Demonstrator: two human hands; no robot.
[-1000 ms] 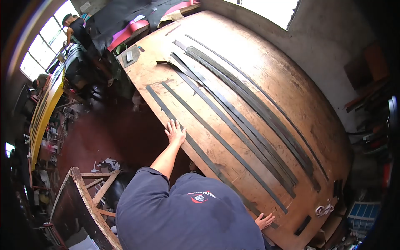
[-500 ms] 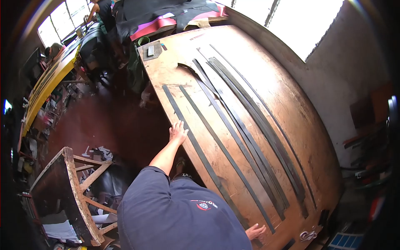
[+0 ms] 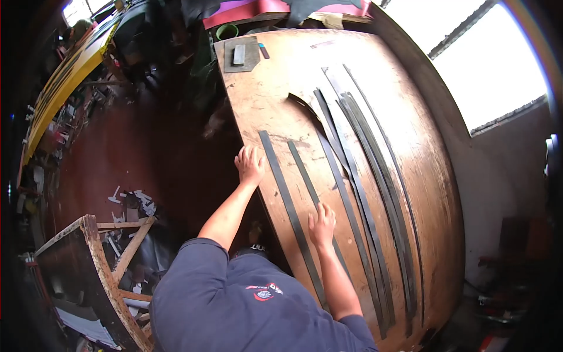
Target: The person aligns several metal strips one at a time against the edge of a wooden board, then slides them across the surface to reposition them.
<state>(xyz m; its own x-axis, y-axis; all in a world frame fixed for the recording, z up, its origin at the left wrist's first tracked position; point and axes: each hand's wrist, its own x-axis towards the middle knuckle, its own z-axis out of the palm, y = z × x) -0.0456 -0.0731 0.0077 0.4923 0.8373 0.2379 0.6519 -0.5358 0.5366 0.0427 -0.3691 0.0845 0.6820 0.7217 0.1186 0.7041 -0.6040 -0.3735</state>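
Several long dark strips lie lengthwise on a wooden table (image 3: 434, 205). My left hand (image 3: 250, 165) rests on the table's left edge, beside the upper part of the leftmost strip (image 3: 288, 202), with its fingers spread and nothing in it. My right hand (image 3: 322, 225) is over the second strip (image 3: 304, 170), touching or just above it, its fingers partly bent and apart. To the right lie more strips (image 3: 375, 158), some overlapping, and one with a curled upper end (image 3: 302, 102).
At the table's far left corner are a grey board (image 3: 251, 56) with a pale block (image 3: 238, 55) and a small blue-tipped tool (image 3: 263, 50). A green container (image 3: 227, 31) stands behind. A wooden frame (image 3: 105, 273) is at the lower left.
My right hand has moved up from the near end of the table to the middle of the second strip. My left hand stays at the edge. The view has shifted.
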